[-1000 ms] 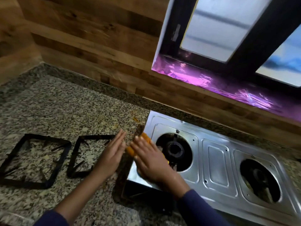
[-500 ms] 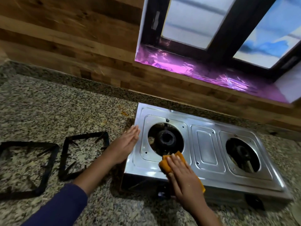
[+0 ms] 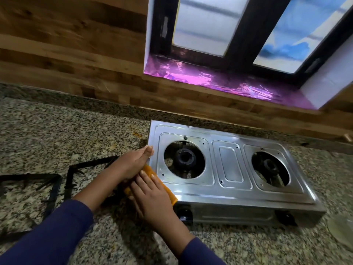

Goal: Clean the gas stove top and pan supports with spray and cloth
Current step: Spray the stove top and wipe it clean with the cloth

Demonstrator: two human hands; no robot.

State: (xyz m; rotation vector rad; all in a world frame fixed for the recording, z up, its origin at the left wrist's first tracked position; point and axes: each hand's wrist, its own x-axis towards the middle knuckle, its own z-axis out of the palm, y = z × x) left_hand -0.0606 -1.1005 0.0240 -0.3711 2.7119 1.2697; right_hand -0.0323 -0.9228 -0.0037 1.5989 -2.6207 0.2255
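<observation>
Head view: right hand lies flat, fingers straight, pressing the orange cloth onto the front-left corner of the gas stove. The left hand, fingers straight and together, rests against the stove's left edge. Two black pan supports lie on the granite counter, left of the stove.

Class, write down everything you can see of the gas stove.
The gas stove is a shiny, steel-looking two-burner unit lying flat on the speckled countertop. Both round openings show dark burners. The pan supports lie beside it. Black knobs face front. The left hand touches its left edge, and the right hand presses an orange cloth onto its front-left corner.
</observation>
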